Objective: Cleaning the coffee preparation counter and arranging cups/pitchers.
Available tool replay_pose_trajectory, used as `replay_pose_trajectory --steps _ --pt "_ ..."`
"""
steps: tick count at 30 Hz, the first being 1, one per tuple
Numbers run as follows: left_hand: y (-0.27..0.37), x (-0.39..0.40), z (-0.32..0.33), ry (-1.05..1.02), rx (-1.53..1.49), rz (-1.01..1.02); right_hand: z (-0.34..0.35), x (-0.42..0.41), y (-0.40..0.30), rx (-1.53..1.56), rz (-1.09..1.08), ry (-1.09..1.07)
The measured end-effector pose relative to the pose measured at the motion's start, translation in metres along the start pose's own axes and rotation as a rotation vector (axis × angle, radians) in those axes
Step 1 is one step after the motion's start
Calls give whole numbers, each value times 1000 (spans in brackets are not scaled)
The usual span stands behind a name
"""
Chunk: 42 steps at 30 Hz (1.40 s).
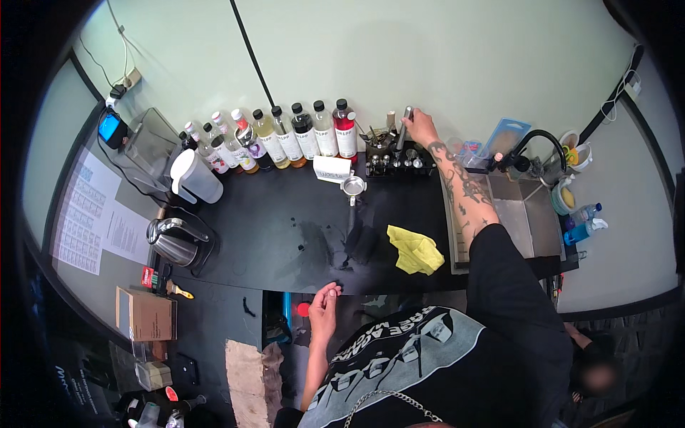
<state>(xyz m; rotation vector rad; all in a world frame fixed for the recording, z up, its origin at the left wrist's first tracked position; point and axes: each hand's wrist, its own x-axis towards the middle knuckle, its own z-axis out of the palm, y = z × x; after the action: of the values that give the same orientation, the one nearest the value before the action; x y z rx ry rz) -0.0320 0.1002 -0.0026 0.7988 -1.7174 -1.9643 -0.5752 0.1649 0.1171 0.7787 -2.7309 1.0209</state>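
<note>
My right hand (421,128) reaches to the back of the black counter and grips the upper end of a slim metal bar tool (401,140). The tool stands steeply upright over a black rack (424,170) of small metal tools. Down at the counter's front edge is my left hand (324,305), with thumb and fingertips close together; whether anything small is between them cannot be made out. A portafilter (353,186) with a metal basket lies in front of a white box (332,169) bearing writing. Its dark handle points towards me. A crumpled yellow cloth (416,250) lies right of it.
Syrup bottles (305,134) line the back wall. To the left are a white plastic pitcher (197,176) and a steel kettle (176,243). A steel sink (516,214) with a black faucet (543,136) lies under my right arm. Another person (591,364) is at lower right.
</note>
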Motion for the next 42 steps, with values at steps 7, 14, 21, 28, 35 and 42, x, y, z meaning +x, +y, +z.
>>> replay_pose_trajectory --steps 7,14,21,28,35,42 --pt "2 -1 -2 14 -13 -24 5 2 16 29 35 161" --pt "4 4 4 1 -24 -36 -10 -9 -6 -37 -65 31" --pt "2 12 6 -23 -22 -18 -21 -12 -13 19 -125 44" --pt "3 16 8 -30 34 -20 -22 -11 -13 108 -120 107" --pt "1 20 12 -43 52 18 -22 -12 -16 75 -161 72" --pt "0 15 13 -34 31 3 -2 -21 -15 -5 -203 -16"
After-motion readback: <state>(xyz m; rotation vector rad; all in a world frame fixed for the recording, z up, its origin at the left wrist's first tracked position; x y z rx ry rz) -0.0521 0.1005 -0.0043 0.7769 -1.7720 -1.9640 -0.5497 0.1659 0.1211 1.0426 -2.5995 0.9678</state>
